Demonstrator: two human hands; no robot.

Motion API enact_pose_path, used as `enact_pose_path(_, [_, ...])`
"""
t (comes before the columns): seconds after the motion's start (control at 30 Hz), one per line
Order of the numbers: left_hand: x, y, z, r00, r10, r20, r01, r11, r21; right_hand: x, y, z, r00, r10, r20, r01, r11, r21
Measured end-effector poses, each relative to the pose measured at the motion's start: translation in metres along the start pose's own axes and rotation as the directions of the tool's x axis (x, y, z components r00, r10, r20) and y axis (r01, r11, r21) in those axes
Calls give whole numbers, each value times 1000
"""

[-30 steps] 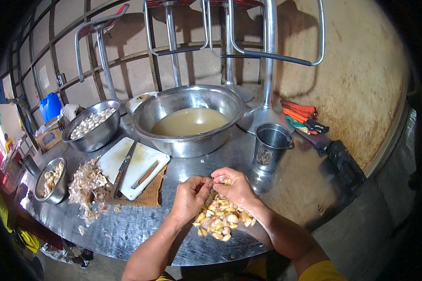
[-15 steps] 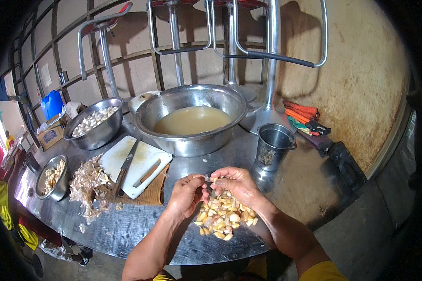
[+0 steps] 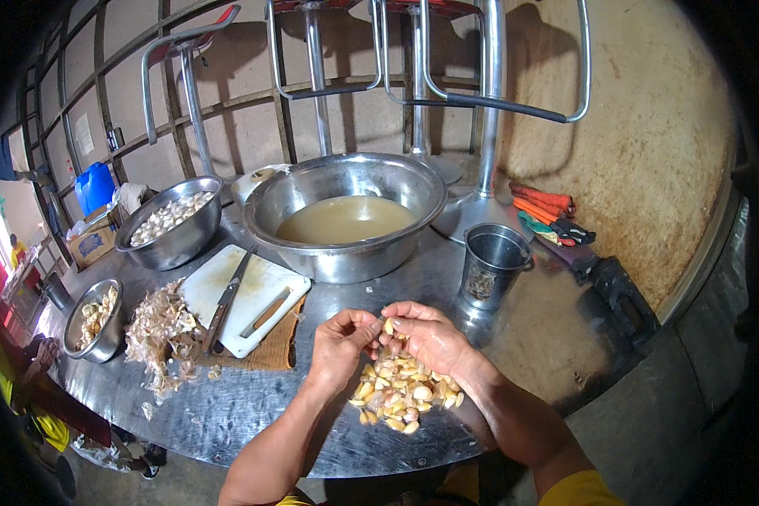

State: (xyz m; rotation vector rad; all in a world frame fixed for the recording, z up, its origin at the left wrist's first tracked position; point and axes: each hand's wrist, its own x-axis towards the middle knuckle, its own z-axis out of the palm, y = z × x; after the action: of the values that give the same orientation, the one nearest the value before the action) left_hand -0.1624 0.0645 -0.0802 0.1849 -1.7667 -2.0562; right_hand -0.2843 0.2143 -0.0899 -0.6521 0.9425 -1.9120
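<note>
Over the near middle of a steel table [image 3: 346, 438], my right hand [image 3: 434, 339] pinches a pale yellow garlic clove [image 3: 388, 325] between thumb and fingers. My left hand [image 3: 341, 344] is closed beside it, thumb and forefinger pressed together at the clove; whatever they grip is too small to make out. Just below both hands lies a loose pile of garlic cloves [image 3: 401, 395], mostly yellowish, some with brownish skin on them.
A big steel basin [image 3: 346, 261] of cloudy liquid stands behind. Leftward are a knife [image 3: 228, 302] on a white cutting board [image 3: 266, 282], garlic skins [image 3: 156, 333], a small bowl [image 3: 101, 344] and a larger bowl [image 3: 173, 249] of garlic. A metal bucket [image 3: 493, 266] stands right.
My fingers have shifted slightly around the clove, which now shows more plainly between them. At the far left edge, another person's arm and clothing have moved.
</note>
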Motion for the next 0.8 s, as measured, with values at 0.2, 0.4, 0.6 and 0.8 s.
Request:
enact_pose_path(0.2, [1, 7, -4, 991, 80, -111, -64, 989, 137, 3, -5, 3, 999, 16, -50, -2, 966, 260])
enact_pose_path(0.4, [-11, 1, 13, 903, 416, 106, -368, 624, 689, 4, -6, 5, 997, -30, -75, 47, 969, 244])
enact_pose_path(0.6, [5, 0, -15, 958, 206, -199, -96, 886, 455, 0, -9, 17, 998, 6, -60, 4, 987, 159])
enact_pose_path(0.8, [-5, 17, 6, 838, 521, 165, -446, 479, 756, 0, -1, 12, 999, 46, 7, -46, 997, 62])
